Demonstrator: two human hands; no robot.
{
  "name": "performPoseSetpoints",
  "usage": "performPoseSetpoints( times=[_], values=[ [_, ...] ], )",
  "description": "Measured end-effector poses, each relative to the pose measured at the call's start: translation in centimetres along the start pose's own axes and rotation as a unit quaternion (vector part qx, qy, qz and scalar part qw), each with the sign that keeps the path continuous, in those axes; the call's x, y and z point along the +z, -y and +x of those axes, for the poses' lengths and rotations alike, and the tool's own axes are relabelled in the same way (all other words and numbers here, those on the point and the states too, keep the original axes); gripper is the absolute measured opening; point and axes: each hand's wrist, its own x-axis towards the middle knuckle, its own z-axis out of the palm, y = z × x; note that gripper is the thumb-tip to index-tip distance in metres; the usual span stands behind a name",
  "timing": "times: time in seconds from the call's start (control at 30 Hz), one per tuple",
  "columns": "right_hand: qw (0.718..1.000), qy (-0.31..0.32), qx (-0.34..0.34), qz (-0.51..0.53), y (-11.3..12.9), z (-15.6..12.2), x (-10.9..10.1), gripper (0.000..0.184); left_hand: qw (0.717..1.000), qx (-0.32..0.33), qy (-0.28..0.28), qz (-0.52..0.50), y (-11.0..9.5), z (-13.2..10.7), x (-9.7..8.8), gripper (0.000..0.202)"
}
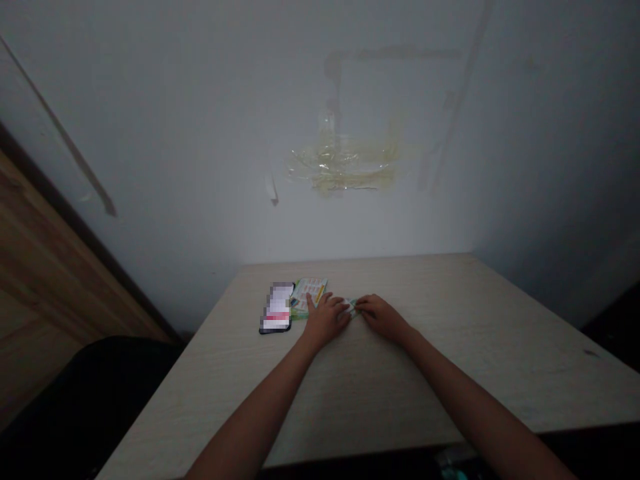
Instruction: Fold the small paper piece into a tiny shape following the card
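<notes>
Lying on the table (430, 283) between two hands, a green-and-white printed paper (352, 307) is showing only in part. The left hand (327, 319) is resting over it, fingers spread rather than gripping. The right hand (383, 316) is pinching its right end, fingertips drawn together, just beside the left. The handling looks to be under way and unfinished, since both hands are occupying the paper; whether any crease or fold is already done cannot be told under the fingers, nor how much is left.

Just left of the left hand, a printed leaflet (307, 291) is lying flat; whether the green strip below it is joining the paper is unclear. Beside the leaflet, a phone (277, 308) is lying with its screen lit and blurred. Beyond the table, yellowed tape (356, 160) is clinging to the wall (200, 133).
</notes>
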Motion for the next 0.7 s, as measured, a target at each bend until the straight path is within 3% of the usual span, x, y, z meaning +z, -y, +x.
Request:
performPoseSetpoints(
  times=[0.7],
  values=[
    [1.0, -0.009, -0.006, 0.0, 0.5, 0.07, -0.34, 0.028, 1.0, 0.004, 0.018, -0.019, 0.14, 0.18, -0.18, 0.028]
  ],
)
